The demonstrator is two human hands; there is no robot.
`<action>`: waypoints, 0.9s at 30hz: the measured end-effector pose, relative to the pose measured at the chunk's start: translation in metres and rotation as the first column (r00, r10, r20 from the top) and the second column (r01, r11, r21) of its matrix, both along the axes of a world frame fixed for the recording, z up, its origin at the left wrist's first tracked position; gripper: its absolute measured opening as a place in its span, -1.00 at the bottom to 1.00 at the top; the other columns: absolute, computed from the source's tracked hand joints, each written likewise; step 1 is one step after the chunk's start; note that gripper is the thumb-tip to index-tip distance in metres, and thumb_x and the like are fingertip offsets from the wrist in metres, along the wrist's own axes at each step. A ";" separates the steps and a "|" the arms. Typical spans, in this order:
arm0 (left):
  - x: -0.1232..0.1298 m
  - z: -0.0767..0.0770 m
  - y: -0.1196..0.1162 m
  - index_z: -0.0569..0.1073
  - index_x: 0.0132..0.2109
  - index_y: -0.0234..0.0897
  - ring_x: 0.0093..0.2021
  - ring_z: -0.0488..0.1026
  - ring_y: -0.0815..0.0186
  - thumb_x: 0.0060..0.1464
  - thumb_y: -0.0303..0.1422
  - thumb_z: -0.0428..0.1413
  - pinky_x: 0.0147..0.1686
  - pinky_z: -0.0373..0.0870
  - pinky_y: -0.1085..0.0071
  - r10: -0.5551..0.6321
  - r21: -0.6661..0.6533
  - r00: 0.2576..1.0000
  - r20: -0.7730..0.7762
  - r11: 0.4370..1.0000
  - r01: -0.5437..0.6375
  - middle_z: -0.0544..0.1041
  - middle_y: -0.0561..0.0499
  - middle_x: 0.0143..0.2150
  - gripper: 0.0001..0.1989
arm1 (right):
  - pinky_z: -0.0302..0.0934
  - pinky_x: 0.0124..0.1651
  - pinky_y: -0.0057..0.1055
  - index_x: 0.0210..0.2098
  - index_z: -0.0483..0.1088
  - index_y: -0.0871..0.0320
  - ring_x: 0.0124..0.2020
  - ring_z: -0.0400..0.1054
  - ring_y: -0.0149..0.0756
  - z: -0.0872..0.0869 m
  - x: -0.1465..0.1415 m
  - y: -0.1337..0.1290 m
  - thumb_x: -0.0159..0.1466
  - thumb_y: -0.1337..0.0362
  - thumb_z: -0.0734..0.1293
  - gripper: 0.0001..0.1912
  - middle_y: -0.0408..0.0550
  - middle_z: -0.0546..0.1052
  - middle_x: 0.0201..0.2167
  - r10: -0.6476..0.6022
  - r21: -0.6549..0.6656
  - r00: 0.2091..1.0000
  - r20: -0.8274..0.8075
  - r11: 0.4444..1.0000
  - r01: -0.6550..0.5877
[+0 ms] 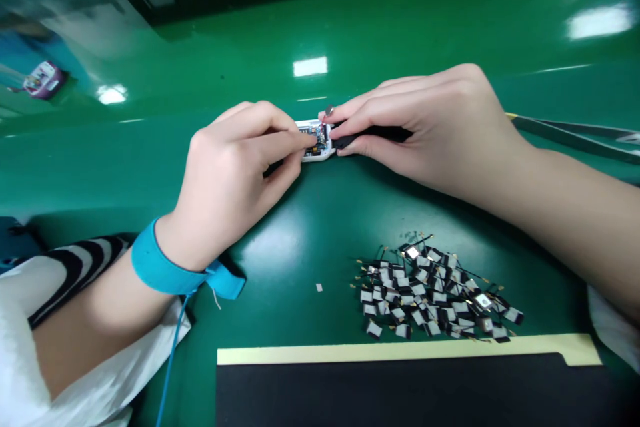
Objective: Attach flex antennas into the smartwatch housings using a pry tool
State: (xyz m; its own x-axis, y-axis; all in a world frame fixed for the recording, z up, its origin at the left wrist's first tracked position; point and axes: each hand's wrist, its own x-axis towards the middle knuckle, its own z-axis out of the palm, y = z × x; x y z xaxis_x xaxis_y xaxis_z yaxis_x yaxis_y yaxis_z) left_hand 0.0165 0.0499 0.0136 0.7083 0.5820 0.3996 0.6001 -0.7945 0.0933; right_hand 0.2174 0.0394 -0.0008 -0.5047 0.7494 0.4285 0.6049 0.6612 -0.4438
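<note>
Work looks partway: the left hand [230,170] pinches 1 white case [317,159], its board [321,141] seemingly seated but uncovered; the right hand [445,120] grips 1 black piece [344,142] beside it, with many small parts [430,293] loose on that hand's body side.

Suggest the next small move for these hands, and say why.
Perhaps press lightly on the board with the left hand, while the right hand steadies the device: the board lies exposed, the left hand reaches over it, and the right hand is at the device's other end.
</note>
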 end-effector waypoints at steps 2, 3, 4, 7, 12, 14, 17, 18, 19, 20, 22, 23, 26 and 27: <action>0.000 0.000 0.000 0.45 -0.22 -0.22 -0.33 0.38 0.41 0.10 -0.43 -0.03 -0.37 0.35 0.48 0.004 -0.010 1.000 -0.001 1.000 -0.004 0.46 0.10 -0.31 -0.83 | 0.29 -0.10 -0.47 -0.32 0.47 0.21 -0.17 0.39 -0.32 0.000 0.000 0.000 0.14 0.40 0.29 -0.87 -0.11 0.51 -0.26 -0.004 -0.006 1.000 0.004 1.000 0.004; 0.000 0.000 -0.001 0.45 -0.22 -0.21 -0.33 0.38 0.40 0.10 -0.43 -0.03 -0.37 0.35 0.47 0.009 -0.017 1.000 0.000 1.000 -0.009 0.45 0.10 -0.31 -0.82 | 0.29 -0.10 -0.46 -0.32 0.47 0.20 -0.17 0.39 -0.32 0.000 0.000 -0.001 0.14 0.40 0.29 -0.87 -0.12 0.51 -0.26 -0.006 -0.010 1.000 0.005 1.000 0.006; 0.000 -0.001 -0.001 0.45 -0.23 -0.21 -0.32 0.38 0.39 0.11 -0.42 -0.04 -0.36 0.35 0.46 0.014 -0.025 1.000 0.001 1.000 -0.014 0.44 0.10 -0.31 -0.82 | 0.29 -0.10 -0.46 -0.33 0.47 0.19 -0.17 0.39 -0.32 0.000 0.000 -0.001 0.14 0.40 0.29 -0.87 -0.13 0.51 -0.26 -0.009 -0.014 1.000 0.005 1.000 0.009; 0.000 -0.001 0.000 0.44 -0.24 -0.18 -0.30 0.39 0.37 0.12 -0.42 -0.05 -0.34 0.36 0.42 0.020 -0.048 1.000 0.006 0.999 -0.020 0.42 0.10 -0.31 -0.82 | 0.29 -0.09 -0.45 -0.34 0.47 0.16 -0.16 0.38 -0.32 0.000 0.000 -0.001 0.14 0.39 0.29 -0.88 -0.16 0.51 -0.26 -0.017 -0.022 1.000 0.004 1.000 0.018; 0.000 -0.002 0.000 0.44 -0.22 -0.23 -0.29 0.38 0.36 0.14 -0.41 -0.08 -0.34 0.36 0.40 0.008 -0.026 1.000 -0.024 1.000 -0.009 0.41 0.07 -0.31 -0.80 | 0.29 -0.08 -0.46 -0.35 0.47 0.15 -0.16 0.38 -0.32 0.000 0.000 -0.001 0.14 0.39 0.29 -0.88 -0.16 0.51 -0.26 -0.009 -0.017 1.000 0.003 1.000 0.009; 0.001 -0.002 -0.001 0.44 -0.21 -0.25 -0.30 0.37 0.36 0.13 -0.41 -0.08 -0.35 0.36 0.41 0.004 0.006 0.999 -0.040 1.000 -0.003 0.41 0.06 -0.31 -0.80 | 0.29 -0.08 -0.46 -0.36 0.47 0.16 -0.15 0.38 -0.31 0.000 0.000 -0.001 0.14 0.40 0.29 -0.88 -0.16 0.52 -0.27 -0.003 -0.017 1.000 0.000 1.000 0.003; 0.001 -0.001 -0.001 0.44 -0.21 -0.24 -0.30 0.37 0.38 0.13 -0.41 -0.08 -0.35 0.36 0.41 0.010 0.027 0.999 -0.052 1.000 -0.009 0.41 0.07 -0.31 -0.79 | 0.29 -0.07 -0.46 -0.36 0.47 0.15 -0.15 0.38 -0.31 0.000 0.000 -0.001 0.14 0.39 0.29 -0.88 -0.16 0.52 -0.27 -0.003 -0.028 1.000 -0.005 1.000 0.003; 0.001 -0.001 -0.001 0.44 -0.21 -0.23 -0.30 0.37 0.38 0.13 -0.41 -0.09 -0.34 0.37 0.41 0.015 0.026 0.998 -0.056 1.000 -0.014 0.41 0.08 -0.31 -0.79 | 0.28 -0.07 -0.46 -0.36 0.47 0.14 -0.14 0.37 -0.31 0.000 0.000 -0.001 0.14 0.39 0.29 -0.88 -0.17 0.52 -0.27 -0.005 -0.033 1.000 -0.005 0.999 0.005; 0.001 -0.001 -0.001 0.43 -0.20 -0.22 -0.30 0.37 0.39 0.13 -0.41 -0.09 -0.34 0.37 0.41 0.020 0.024 0.998 -0.060 1.000 -0.018 0.41 0.09 -0.31 -0.79 | 0.28 -0.07 -0.46 -0.36 0.47 0.13 -0.14 0.37 -0.31 0.001 0.000 -0.001 0.14 0.39 0.29 -0.88 -0.18 0.52 -0.27 -0.007 -0.037 1.000 -0.004 0.999 0.007; 0.001 -0.001 -0.001 0.43 -0.20 -0.21 -0.30 0.37 0.39 0.13 -0.40 -0.09 -0.34 0.37 0.41 0.022 0.021 0.998 -0.064 1.000 -0.021 0.41 0.09 -0.30 -0.79 | 0.28 -0.07 -0.46 -0.37 0.47 0.12 -0.14 0.37 -0.31 0.001 0.000 -0.001 0.14 0.39 0.29 -0.88 -0.19 0.52 -0.27 -0.010 -0.042 1.000 -0.003 0.999 0.009; 0.000 -0.001 -0.001 0.43 -0.20 -0.21 -0.31 0.36 0.39 0.13 -0.40 -0.09 -0.35 0.36 0.41 0.014 0.023 0.998 -0.060 1.000 -0.013 0.41 0.08 -0.30 -0.79 | 0.28 -0.06 -0.46 -0.36 0.47 0.10 -0.14 0.37 -0.32 0.001 0.000 -0.002 0.13 0.38 0.29 -0.87 -0.21 0.51 -0.27 -0.015 -0.049 1.000 -0.006 0.999 0.015; 0.000 -0.002 -0.001 0.43 -0.21 -0.22 -0.32 0.36 0.39 0.13 -0.40 -0.09 -0.36 0.35 0.42 0.007 0.026 0.998 -0.055 1.000 -0.005 0.42 0.08 -0.31 -0.79 | 0.28 -0.06 -0.45 -0.36 0.47 0.09 -0.14 0.37 -0.32 0.001 0.000 -0.002 0.13 0.38 0.29 -0.87 -0.22 0.51 -0.27 -0.018 -0.053 1.000 -0.009 0.998 0.018; 0.000 -0.002 0.000 0.45 -0.23 -0.24 -0.34 0.36 0.40 0.11 -0.42 -0.07 -0.38 0.32 0.47 -0.012 0.043 1.000 -0.028 0.999 0.013 0.42 0.07 -0.33 -0.80 | 0.28 -0.05 -0.42 -0.37 0.47 0.07 -0.14 0.37 -0.31 0.001 0.000 -0.002 0.13 0.38 0.29 -0.87 -0.23 0.51 -0.27 -0.026 -0.070 0.999 -0.019 0.997 0.024; 0.000 -0.002 0.001 0.45 -0.23 -0.24 -0.34 0.35 0.40 0.11 -0.42 -0.07 -0.38 0.31 0.47 -0.011 0.044 1.000 -0.024 0.999 0.012 0.43 0.07 -0.33 -0.80 | 0.27 -0.05 -0.42 -0.37 0.47 0.07 -0.14 0.37 -0.30 0.002 0.000 -0.002 0.13 0.38 0.29 -0.87 -0.22 0.51 -0.27 -0.025 -0.076 0.999 -0.022 0.997 0.023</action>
State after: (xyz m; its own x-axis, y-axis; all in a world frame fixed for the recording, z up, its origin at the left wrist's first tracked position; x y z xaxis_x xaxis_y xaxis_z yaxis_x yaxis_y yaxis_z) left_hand 0.0166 0.0505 0.0111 0.7241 0.5561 0.4081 0.5929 -0.8041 0.0438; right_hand 0.2171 0.0369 0.0007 -0.4768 0.7919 0.3816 0.6091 0.6106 -0.5061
